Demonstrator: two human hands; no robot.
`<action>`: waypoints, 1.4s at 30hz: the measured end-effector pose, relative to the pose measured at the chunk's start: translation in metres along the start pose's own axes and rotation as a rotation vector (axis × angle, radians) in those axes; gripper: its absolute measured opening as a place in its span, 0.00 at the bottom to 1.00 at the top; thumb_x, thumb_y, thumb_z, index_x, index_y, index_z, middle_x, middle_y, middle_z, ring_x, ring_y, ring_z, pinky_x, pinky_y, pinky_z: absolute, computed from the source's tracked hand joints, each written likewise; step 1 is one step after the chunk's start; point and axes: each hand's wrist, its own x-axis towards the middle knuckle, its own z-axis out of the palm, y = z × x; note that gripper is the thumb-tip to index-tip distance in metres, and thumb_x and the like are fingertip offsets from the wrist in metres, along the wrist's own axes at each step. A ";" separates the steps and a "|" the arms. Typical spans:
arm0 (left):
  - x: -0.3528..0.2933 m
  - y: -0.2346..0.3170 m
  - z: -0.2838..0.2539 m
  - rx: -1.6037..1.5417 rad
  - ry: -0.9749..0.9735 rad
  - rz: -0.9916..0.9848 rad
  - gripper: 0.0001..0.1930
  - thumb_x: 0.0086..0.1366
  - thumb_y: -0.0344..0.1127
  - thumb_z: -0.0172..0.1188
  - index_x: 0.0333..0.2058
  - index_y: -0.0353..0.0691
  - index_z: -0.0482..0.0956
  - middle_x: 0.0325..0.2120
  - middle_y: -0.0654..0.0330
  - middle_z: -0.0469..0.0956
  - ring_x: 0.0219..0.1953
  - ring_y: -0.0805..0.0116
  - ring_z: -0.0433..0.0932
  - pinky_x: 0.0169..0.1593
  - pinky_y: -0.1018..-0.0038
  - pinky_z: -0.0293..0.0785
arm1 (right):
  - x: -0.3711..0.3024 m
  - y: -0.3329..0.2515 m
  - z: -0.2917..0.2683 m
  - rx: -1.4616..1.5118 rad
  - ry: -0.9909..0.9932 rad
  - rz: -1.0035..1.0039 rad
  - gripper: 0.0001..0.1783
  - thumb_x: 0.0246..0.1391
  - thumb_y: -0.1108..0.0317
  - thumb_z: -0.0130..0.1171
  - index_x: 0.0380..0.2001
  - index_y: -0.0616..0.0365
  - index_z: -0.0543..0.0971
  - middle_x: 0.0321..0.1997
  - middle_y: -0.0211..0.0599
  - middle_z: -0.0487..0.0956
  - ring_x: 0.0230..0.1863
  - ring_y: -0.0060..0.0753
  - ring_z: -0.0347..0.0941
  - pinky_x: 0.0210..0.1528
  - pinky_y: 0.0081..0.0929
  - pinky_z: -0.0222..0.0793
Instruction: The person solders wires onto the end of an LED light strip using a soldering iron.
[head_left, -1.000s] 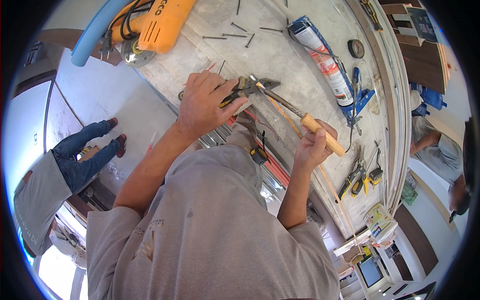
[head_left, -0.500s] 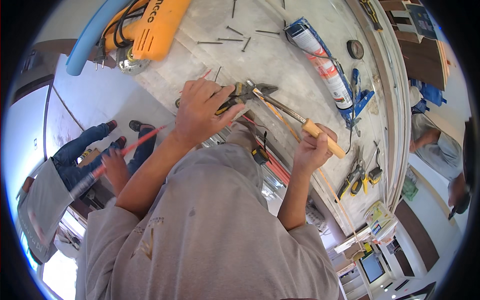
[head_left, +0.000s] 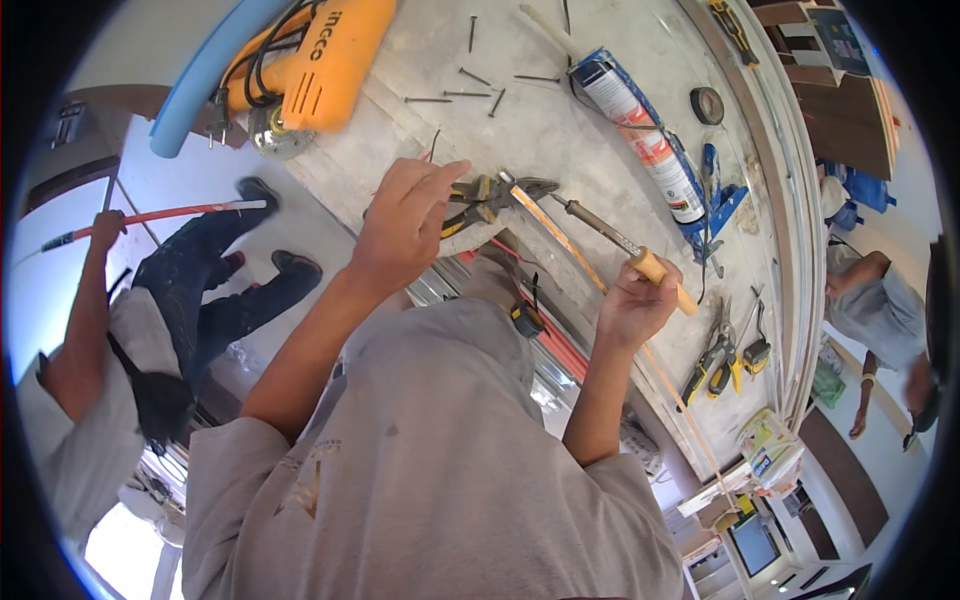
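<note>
My right hand (head_left: 637, 303) grips the wooden handle of a soldering iron (head_left: 603, 228), whose metal tip points up and left. Beneath the iron, a narrow orange-and-white light strip (head_left: 560, 236) runs down to the right along the table edge. My left hand (head_left: 408, 222) is held over the table edge with its fingers stretched out, some of them hidden from view. Just beyond its fingers lie pliers (head_left: 487, 197) with black and yellow handles, their jaws close to the strip's end. A dark thin wire (head_left: 435, 146) sticks up behind the left hand.
Several screws (head_left: 466, 95) lie scattered at the back. An orange power tool (head_left: 335, 65) sits back left, a caulking gun with a tube (head_left: 645, 140) back right. Snips (head_left: 716, 350) and a tape measure (head_left: 756, 354) lie right. A person with a red pole (head_left: 160, 214) is at left.
The soldering iron's tip has drawn back to the right, away from the strip's end. My left hand's fingers have come closer together. The person at left has moved with the pole.
</note>
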 end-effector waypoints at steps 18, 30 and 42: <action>0.005 0.032 -0.042 -0.707 0.034 -0.497 0.16 0.71 0.24 0.52 0.55 0.28 0.67 0.39 0.50 0.80 0.41 0.67 0.82 0.46 0.74 0.78 | 0.010 -0.025 0.017 0.387 -0.047 0.075 0.22 0.66 0.54 0.56 0.52 0.62 0.74 0.43 0.39 0.78 0.40 0.25 0.72 0.38 0.18 0.69; 0.015 0.101 -0.016 -0.779 -0.051 -0.543 0.18 0.69 0.23 0.54 0.56 0.26 0.70 0.40 0.50 0.82 0.38 0.69 0.83 0.44 0.76 0.80 | -0.004 -0.023 0.097 0.277 -0.477 -0.078 0.16 0.67 0.65 0.53 0.56 0.52 0.67 0.45 0.51 0.81 0.41 0.40 0.80 0.41 0.30 0.76; 0.013 0.116 0.001 -0.591 -0.073 -0.383 0.17 0.67 0.23 0.56 0.54 0.30 0.73 0.37 0.55 0.84 0.37 0.73 0.83 0.45 0.77 0.79 | -0.011 -0.030 0.093 0.075 -0.544 -0.110 0.26 0.52 0.86 0.63 0.52 0.58 0.67 0.44 0.52 0.81 0.44 0.36 0.81 0.48 0.29 0.79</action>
